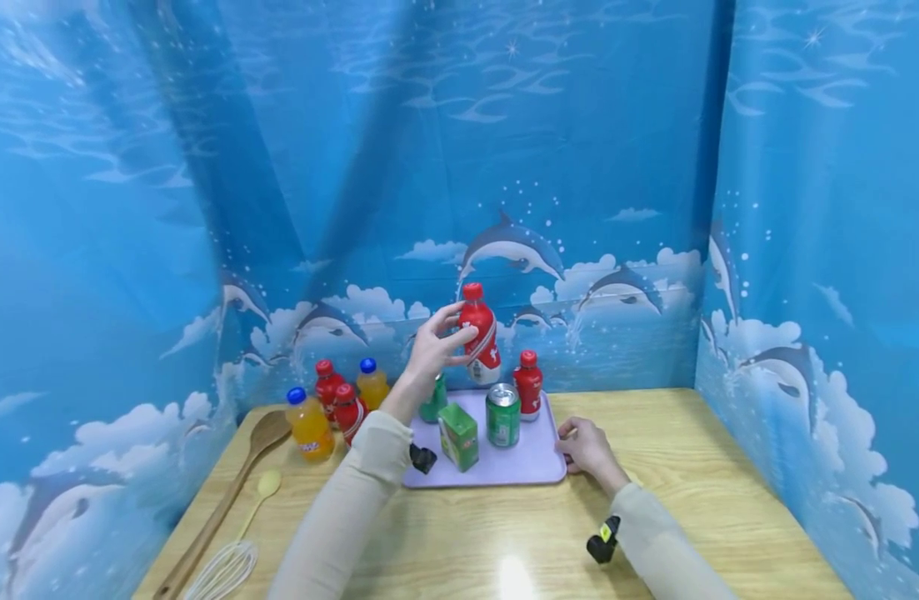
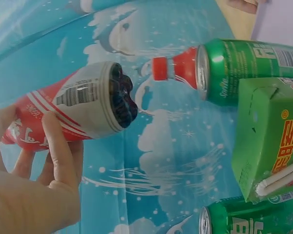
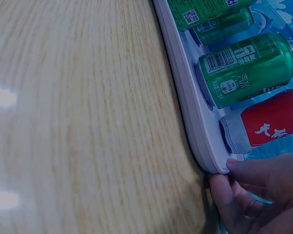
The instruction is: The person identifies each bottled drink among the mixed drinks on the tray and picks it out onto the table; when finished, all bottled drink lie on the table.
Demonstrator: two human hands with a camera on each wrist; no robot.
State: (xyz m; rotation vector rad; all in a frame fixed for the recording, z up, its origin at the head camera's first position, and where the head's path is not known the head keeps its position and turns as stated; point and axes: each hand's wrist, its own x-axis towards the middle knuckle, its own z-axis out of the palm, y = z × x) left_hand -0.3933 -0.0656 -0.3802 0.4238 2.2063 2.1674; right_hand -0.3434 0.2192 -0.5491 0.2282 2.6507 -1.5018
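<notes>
My left hand (image 1: 429,352) grips a red drink bottle (image 1: 480,340) with a red cap, raised over the back of the lilac tray (image 1: 496,477). In the left wrist view, the fingers and thumb wrap the bottle's red label (image 2: 44,114), its dark base turned toward the tray's things. At the tray's right edge, my right hand (image 1: 590,450) pinches the rim, thumb above and fingers at the side in the right wrist view. On the tray stand a green can (image 1: 502,421), a green drink carton (image 1: 459,439), another green can (image 1: 432,404) behind, and a second red bottle (image 1: 528,387).
Left of the tray stand two orange juice bottles (image 1: 310,429) with blue caps and two more red bottles (image 1: 350,410). A wooden spoon (image 1: 237,483) and a pale whisk (image 1: 227,567) lie along the table's left side. A blue dolphin curtain (image 1: 616,208) hangs behind the table.
</notes>
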